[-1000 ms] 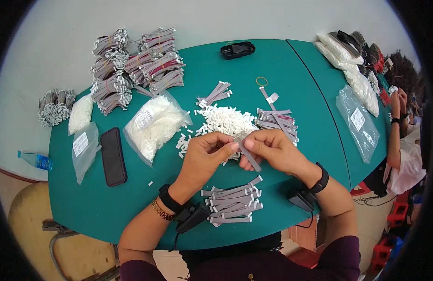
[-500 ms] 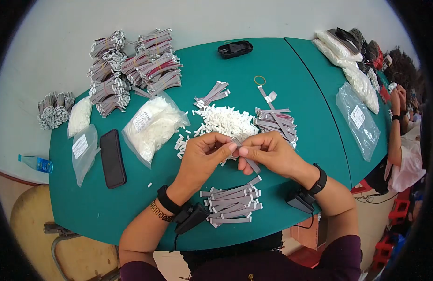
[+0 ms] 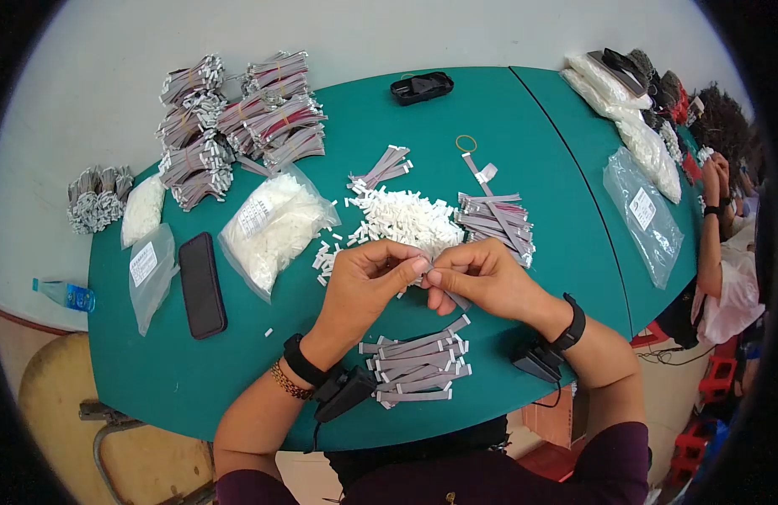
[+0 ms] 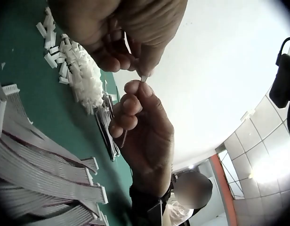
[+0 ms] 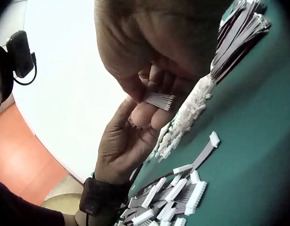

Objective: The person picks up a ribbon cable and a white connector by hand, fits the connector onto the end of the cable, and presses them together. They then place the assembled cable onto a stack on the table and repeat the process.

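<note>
1. The left hand (image 3: 368,282) holds a white connector (image 4: 144,78) at its fingertips. Its grip is clamped on the part, up in the air over the desk (image 3: 574,278) and just in front of the loose pile (image 3: 406,217) of the same pieces.
2. The right hand (image 3: 490,273) has its grip clamped on a grey ribbon cable (image 5: 159,100) — the bare end points at the left fingertips.
3. To do this well, I judge the cable end should meet the connector square and flat. Fingers pinched close to the end would keep the ribbon from buckling.
4. The clear bag (image 3: 275,223) left of the pile is stuffed with white connectors.
5. The smaller bag (image 3: 151,269) beside the black phone (image 3: 202,284) lies nearly flat — its contents cannot be told.
</note>
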{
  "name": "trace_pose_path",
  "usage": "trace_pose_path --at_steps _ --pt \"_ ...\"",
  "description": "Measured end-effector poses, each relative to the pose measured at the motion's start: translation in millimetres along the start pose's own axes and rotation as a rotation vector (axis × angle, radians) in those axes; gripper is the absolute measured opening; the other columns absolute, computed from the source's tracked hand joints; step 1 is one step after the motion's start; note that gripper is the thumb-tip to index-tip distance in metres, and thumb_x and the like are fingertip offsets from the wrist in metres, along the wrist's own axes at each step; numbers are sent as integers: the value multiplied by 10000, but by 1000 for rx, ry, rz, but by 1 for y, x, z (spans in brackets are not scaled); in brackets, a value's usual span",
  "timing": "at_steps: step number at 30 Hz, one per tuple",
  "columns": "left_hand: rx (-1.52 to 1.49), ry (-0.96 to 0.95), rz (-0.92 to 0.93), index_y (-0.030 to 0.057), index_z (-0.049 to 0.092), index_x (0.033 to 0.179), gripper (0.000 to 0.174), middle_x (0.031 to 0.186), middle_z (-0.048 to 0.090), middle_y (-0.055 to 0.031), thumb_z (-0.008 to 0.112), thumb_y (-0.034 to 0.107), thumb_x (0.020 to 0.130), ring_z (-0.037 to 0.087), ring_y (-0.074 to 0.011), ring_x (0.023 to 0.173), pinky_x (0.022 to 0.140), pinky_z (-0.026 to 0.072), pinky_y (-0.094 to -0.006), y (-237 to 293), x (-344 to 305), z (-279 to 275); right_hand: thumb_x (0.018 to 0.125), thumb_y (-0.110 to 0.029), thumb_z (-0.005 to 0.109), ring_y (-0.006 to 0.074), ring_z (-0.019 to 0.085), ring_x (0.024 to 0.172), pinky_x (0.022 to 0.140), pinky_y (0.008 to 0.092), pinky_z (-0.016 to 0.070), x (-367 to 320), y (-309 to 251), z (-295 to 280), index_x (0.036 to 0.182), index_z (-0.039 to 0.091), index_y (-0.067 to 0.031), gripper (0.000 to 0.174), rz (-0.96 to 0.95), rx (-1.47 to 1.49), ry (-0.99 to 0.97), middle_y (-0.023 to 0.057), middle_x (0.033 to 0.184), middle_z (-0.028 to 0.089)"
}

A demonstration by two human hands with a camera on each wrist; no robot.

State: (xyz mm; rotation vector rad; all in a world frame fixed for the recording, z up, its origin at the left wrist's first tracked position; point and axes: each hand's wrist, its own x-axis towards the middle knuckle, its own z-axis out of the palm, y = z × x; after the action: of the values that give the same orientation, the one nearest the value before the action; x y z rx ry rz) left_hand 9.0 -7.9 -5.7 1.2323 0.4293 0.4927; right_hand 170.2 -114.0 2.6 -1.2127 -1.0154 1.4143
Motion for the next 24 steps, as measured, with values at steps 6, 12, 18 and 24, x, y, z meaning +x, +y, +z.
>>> trace_pose_path --at_steps 6,12,18,24 --pt "47 18 57 5 639 886 91 811 649 -35 638 86 846 573 -69 736 653 439 -202 0 -1 1 918 -168 559 76 601 631 572 208 494 -1 -1 5 870 628 -1 187 -36 -28 33 40 730 640" --pt "83 43 10 -21 641 895 162 757 606 -26 597 134 886 518 -66 680 629 412 -209 -3 -2 1 924 -159 543 69 592 612 558 205 491 -2 -1 7 862 627 1 191 -43 -37 121 34 716 637" --pt "97 26 44 -17 656 927 222 762 618 -11 605 196 891 504 -48 651 600 415 -187 -6 0 -1 920 -143 541 68 590 611 561 205 492 -2 -4 5 844 635 8 193 -27 -84 137 36 712 641" --pt "86 45 40 -23 650 937 163 801 623 -30 624 120 864 519 -66 680 619 420 -199 -8 -1 0 918 -144 546 66 586 611 568 204 488 -2 0 5 841 637 6 191 -61 -47 127 35 715 638"
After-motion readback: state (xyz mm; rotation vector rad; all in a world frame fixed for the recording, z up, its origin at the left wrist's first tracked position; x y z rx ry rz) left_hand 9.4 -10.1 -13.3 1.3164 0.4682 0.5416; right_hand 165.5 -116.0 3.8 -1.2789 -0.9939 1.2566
